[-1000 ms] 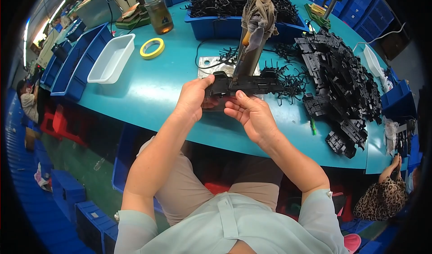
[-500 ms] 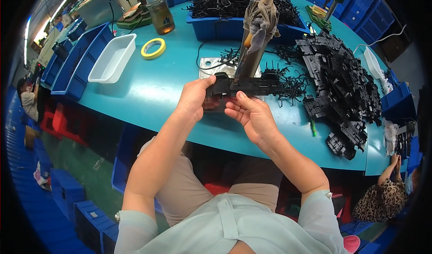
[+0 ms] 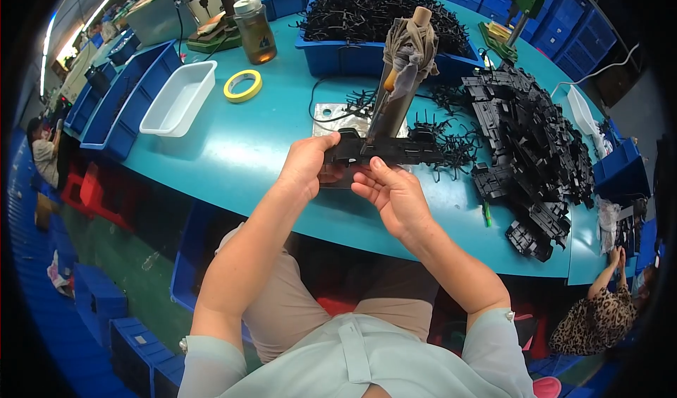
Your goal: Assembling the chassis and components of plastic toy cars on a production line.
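Between my two hands is a long black plastic part (image 3: 398, 150), held crosswise over the table near its front edge. My left hand (image 3: 305, 164) grips its left end, thumb on top and fingers underneath. My right hand (image 3: 396, 195) pinches the lower edge near the middle, its other fingers curled below. Just behind the part rises a slanted brown post (image 3: 392, 109) with grey cloth wrapped round its top. A thin rod along the post comes down to the part; whether its tip touches cannot be made out. A shiny metal plate (image 3: 326, 123) lies under the post.
Small black branched pieces (image 3: 457, 151) lie right of the post, and more fill a blue bin (image 3: 338, 58) behind. Black plastic parts (image 3: 529, 137) are heaped at right. Leftward are yellow tape (image 3: 242, 86), a white tray (image 3: 178, 100) and a jar (image 3: 255, 33). Another person (image 3: 596, 317) sits far right.
The whole view has shifted slightly, so the table and its things sit a little lower in the picture. My hands keep the same grip on the black plastic part.
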`<action>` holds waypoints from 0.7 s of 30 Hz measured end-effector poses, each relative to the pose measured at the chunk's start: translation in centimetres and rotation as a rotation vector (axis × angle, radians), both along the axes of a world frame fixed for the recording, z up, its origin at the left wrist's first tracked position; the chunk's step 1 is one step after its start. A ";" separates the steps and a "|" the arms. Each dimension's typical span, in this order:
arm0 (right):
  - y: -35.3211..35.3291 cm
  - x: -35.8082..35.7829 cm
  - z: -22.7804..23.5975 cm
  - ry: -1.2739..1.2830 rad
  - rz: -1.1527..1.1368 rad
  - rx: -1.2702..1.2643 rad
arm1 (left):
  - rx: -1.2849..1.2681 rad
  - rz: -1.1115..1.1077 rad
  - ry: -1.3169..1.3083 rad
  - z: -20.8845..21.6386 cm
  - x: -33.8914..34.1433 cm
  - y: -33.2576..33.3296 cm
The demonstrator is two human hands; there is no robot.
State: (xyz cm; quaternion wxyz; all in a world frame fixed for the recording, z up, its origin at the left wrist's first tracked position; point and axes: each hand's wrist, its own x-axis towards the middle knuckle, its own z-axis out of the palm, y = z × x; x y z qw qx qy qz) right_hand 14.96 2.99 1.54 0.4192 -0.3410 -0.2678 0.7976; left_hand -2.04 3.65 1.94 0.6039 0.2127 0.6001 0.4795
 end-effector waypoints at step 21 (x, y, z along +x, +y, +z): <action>-0.1 0.2 -0.3 0.022 -0.031 -0.023 | 0.006 0.038 -0.040 -0.5 0.4 0.5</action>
